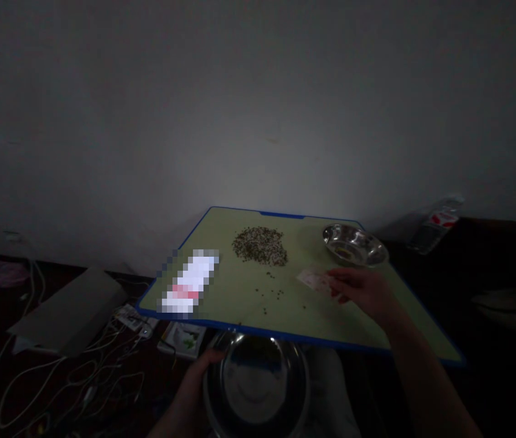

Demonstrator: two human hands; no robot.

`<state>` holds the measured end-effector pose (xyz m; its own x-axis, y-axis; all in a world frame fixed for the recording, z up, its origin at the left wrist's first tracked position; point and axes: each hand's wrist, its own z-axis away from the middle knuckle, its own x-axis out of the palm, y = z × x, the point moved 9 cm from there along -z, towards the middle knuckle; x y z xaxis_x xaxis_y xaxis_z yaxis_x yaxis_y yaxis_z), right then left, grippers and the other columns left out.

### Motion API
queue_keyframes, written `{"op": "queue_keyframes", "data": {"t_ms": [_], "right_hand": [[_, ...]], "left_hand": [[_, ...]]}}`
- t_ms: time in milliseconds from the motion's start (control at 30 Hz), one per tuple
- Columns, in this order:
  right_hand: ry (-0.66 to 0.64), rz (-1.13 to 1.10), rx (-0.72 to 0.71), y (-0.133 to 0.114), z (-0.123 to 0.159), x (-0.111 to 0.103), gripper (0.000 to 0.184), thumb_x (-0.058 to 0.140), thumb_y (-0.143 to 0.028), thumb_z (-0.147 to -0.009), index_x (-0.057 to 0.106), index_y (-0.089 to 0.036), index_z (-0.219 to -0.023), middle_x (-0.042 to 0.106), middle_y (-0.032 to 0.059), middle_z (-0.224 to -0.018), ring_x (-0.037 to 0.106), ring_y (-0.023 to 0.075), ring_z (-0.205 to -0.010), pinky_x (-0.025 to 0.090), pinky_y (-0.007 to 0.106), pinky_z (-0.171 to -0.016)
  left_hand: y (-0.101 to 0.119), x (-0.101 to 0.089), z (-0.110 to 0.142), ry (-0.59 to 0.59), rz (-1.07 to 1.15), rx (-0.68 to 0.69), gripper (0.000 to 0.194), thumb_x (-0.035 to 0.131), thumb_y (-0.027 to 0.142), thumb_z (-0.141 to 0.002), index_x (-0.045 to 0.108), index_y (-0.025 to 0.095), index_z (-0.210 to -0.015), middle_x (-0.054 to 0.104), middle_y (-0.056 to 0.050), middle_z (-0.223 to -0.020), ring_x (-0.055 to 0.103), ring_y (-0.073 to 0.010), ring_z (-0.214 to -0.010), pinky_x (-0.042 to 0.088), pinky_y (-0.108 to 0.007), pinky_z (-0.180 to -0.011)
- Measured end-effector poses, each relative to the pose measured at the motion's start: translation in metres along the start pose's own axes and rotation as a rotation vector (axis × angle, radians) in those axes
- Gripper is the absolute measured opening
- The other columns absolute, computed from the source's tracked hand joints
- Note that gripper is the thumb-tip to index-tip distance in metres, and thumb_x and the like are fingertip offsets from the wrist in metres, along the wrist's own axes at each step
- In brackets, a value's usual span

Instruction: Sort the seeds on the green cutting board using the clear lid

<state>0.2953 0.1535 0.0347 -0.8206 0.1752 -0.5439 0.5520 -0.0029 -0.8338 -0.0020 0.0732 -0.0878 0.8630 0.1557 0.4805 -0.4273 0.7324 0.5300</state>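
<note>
A pale green board with a blue rim [221,325] lies in front of me. A heap of small mixed grains [260,245] sits near its far middle, with stray grains scattered toward me. My right hand [361,291] rests on the board's right side, fingers closed on a small pinkish card [315,279]. My left hand [196,377] grips the rim of a large steel bowl [258,386] held just under the board's near edge. A small steel bowl [354,244] stands at the far right corner. A blurred white and pink packet [190,283] lies on the board's left.
The room is dim. White cables [70,389] and a grey flat box [68,310] lie on the dark floor at left. A plastic bottle [435,224] lies at right by the wall. A small printed packet [182,338] sits under the board's near left edge.
</note>
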Motion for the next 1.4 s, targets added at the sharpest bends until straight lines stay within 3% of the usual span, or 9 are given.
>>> {"op": "queue_keyframes", "data": {"t_ms": [100,233,400,700,867,1033,1200,1300,1400], "right_hand": [[0.178,0.18,0.075,0.026,0.034,-0.027,0.03,0.06,-0.038,-0.065,0.068,-0.017,-0.084,0.07,0.0064,-0.077,0.065,0.0229,-0.066,0.052,0.033,-0.059],[0.227,0.247,0.135,0.036,0.056,-0.025,0.026,0.058,-0.038,-0.065,0.069,-0.019,-0.08,0.07,0.0052,-0.078,0.065,0.0239,-0.072,0.052,0.033,-0.066],[0.201,0.188,0.189,0.031,0.062,-0.001,0.028,0.055,-0.039,-0.068,0.067,-0.018,-0.083,0.07,0.0063,-0.076,0.065,0.0229,-0.067,0.053,0.031,-0.057],[0.108,0.174,0.121,0.014,0.06,0.029,0.028,0.053,-0.037,-0.071,0.066,-0.019,-0.088,0.069,0.0066,-0.082,0.065,0.0232,-0.072,0.052,0.034,-0.066],[0.033,0.237,0.017,-0.009,0.058,0.038,0.026,0.052,-0.033,-0.072,0.067,-0.021,-0.089,0.068,0.0051,-0.089,0.063,0.0219,-0.078,0.05,0.033,-0.072],[-0.036,0.208,-0.032,-0.023,0.06,0.051,0.025,0.05,-0.029,-0.074,0.067,-0.022,-0.09,0.068,0.0049,-0.09,0.062,0.0211,-0.079,0.05,0.032,-0.07],[-0.084,0.126,-0.062,-0.03,0.066,0.068,0.024,0.051,-0.031,-0.074,0.068,-0.023,-0.089,0.068,0.0058,-0.09,0.062,0.0216,-0.081,0.049,0.033,-0.072],[-0.114,0.056,-0.054,-0.027,0.064,0.068,0.026,0.053,-0.034,-0.073,0.068,-0.023,-0.09,0.068,0.005,-0.087,0.063,0.0202,-0.075,0.05,0.031,-0.068],[-0.037,0.025,0.02,-0.013,0.05,0.05,0.031,0.051,-0.035,-0.073,0.066,-0.02,-0.096,0.069,0.0043,-0.077,0.062,0.018,-0.061,0.051,0.03,-0.059]], "left_hand": [[0.002,0.002,0.001,-0.005,-0.026,0.023,0.018,0.054,0.025,-0.068,0.064,0.014,-0.059,0.068,-0.004,-0.05,0.063,-0.0223,-0.056,0.043,-0.032,-0.062],[-0.001,0.011,0.003,-0.081,0.036,-0.007,0.019,0.05,0.024,-0.07,0.065,0.014,-0.064,0.069,-0.005,-0.052,0.064,-0.0241,-0.068,0.043,-0.034,-0.068],[-0.002,0.01,0.003,-0.052,0.082,-0.021,0.018,0.053,0.022,-0.068,0.065,0.011,-0.062,0.069,-0.007,-0.055,0.065,-0.0244,-0.067,0.043,-0.035,-0.071],[0.0,0.001,-0.003,-0.045,0.037,-0.03,0.023,0.053,0.022,-0.068,0.064,0.011,-0.051,0.067,-0.007,-0.049,0.062,-0.02,-0.054,0.043,-0.03,-0.064],[-0.006,0.004,-0.004,-0.05,0.095,-0.054,0.016,0.055,0.021,-0.066,0.066,0.01,-0.063,0.069,-0.007,-0.054,0.063,-0.0207,-0.06,0.042,-0.031,-0.068],[-0.016,0.003,-0.008,-0.058,0.056,-0.084,0.017,0.056,0.022,-0.066,0.065,0.01,-0.058,0.067,-0.006,-0.051,0.061,-0.0187,-0.053,0.042,-0.03,-0.065],[-0.021,0.009,-0.009,-0.107,0.033,-0.101,0.02,0.057,0.026,-0.066,0.067,0.009,-0.067,0.07,-0.009,-0.06,0.063,-0.0229,-0.062,0.042,-0.032,-0.068],[-0.023,0.009,-0.008,-0.098,0.047,-0.144,0.021,0.056,0.027,-0.066,0.067,0.009,-0.065,0.069,-0.01,-0.059,0.064,-0.0233,-0.065,0.042,-0.031,-0.07],[-0.018,0.007,-0.007,-0.068,0.064,-0.131,0.02,0.054,0.024,-0.067,0.067,0.009,-0.063,0.069,-0.008,-0.056,0.063,-0.0212,-0.062,0.042,-0.03,-0.07]]}}
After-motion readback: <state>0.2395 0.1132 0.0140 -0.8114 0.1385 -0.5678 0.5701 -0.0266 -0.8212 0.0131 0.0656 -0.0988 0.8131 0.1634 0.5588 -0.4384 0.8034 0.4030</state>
